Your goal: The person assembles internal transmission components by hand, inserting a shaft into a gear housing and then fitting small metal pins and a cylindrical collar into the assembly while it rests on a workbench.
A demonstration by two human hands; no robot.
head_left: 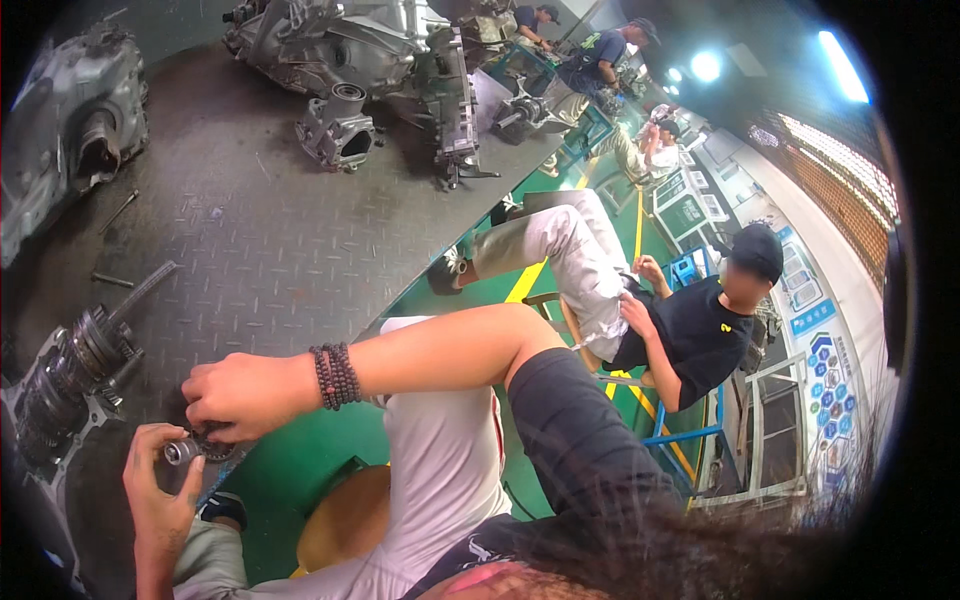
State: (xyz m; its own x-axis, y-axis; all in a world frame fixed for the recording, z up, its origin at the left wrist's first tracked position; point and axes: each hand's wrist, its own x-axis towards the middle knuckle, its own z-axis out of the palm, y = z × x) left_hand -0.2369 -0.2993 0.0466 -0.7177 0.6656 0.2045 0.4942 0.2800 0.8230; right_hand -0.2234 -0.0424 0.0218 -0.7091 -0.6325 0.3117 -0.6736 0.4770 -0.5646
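My left hand (158,490) pinches a small silver metal sleeve (181,452) between thumb and fingers, its round open end turned toward me. Right beside it, my right hand (245,396) has its fingers curled down on a dark toothed gear (216,450), most of which is hidden under the fingers. Both hands are close together over the near edge of the metal workbench (300,270). To their left lies a gear shaft assembly (70,385) with stacked gears, set in a pale metal housing.
A large gearbox casing (70,140) stands at the far left, another casing (340,50) at the back. Between them and me lie a small housing (338,128) and loose bolts (118,212). A seated person (690,330) is to the right; others work farther off. A round stool (345,520) is below.
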